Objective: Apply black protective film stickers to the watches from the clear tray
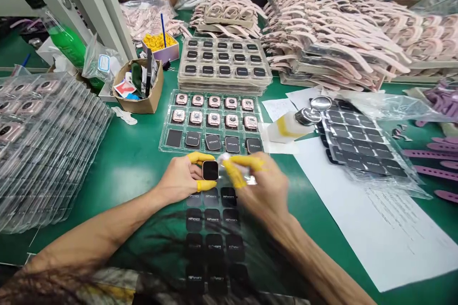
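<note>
Yellow finger covers (205, 185) are on both hands. Between its thumb and fingers, the left hand (175, 182) pinches a square watch body (210, 170), which is above the green surface (141, 150), its dark screen facing the camera. The right hand (265, 182), a little blurred, pinches a small white piece (224, 157) just beside the watch body. Nearer to the person lie rows of black films (213, 219); beyond the hands, a clear tray (165, 124) holds pink watches (214, 101).

Right hand (263, 178) blurred, white item (224, 157) it holds indistinct, handwriting (388, 214) too small to read, left tray stack (53, 162) cut off, near-side black squares (214, 246) partly veiled by hair (53, 288)
</note>
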`<move>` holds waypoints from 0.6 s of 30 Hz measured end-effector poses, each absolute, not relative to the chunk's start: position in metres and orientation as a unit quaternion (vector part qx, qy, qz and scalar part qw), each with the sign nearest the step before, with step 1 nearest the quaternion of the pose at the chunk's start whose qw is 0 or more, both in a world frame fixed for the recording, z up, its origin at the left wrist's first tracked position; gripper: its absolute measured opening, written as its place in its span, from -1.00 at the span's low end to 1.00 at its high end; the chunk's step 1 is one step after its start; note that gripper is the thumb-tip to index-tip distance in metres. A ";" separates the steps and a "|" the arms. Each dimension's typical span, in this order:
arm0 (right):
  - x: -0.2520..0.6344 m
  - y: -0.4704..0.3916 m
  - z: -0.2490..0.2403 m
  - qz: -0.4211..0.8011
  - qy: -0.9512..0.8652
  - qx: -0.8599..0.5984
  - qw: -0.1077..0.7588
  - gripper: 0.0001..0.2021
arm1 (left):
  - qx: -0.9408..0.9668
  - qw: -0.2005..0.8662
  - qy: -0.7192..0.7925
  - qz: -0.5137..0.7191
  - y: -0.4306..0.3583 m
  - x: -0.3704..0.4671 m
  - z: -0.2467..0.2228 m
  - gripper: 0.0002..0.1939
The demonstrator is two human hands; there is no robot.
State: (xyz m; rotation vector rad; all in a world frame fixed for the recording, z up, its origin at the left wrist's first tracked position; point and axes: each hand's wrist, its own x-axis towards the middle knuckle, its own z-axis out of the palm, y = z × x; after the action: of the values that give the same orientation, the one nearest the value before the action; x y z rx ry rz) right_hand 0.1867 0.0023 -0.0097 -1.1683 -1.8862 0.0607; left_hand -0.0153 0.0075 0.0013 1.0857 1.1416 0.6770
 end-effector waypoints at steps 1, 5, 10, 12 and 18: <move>0.184 0.003 -0.010 0.038 -0.779 -0.453 0.431 -0.95 | 0.479 0.655 0.501 0.301 0.008 -0.015 0.002 -0.39; 0.200 0.008 -0.010 0.003 -0.777 -0.544 0.317 -0.77 | 0.455 0.662 0.501 0.321 0.011 -0.017 0.001 -0.36; 0.241 -0.029 -0.001 -0.044 -0.740 -0.589 0.321 -0.74 | 0.443 0.669 0.494 0.334 0.012 -0.020 -0.002 -0.32; 0.239 -0.049 -0.005 0.033 -0.775 -0.547 0.313 -0.63 | 0.454 0.662 0.494 0.335 0.013 -0.019 -0.004 -0.31; 0.223 -0.053 -0.030 0.169 -0.761 -0.565 0.271 -0.62 | 0.489 0.641 0.483 0.342 0.014 -0.019 -0.006 -0.33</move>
State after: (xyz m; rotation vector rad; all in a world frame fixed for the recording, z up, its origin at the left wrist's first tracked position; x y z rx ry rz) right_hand 0.2233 -0.0530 -0.0298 -1.5215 -2.0480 0.4561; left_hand -0.0185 0.0140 -0.0065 1.1145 1.1001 0.7809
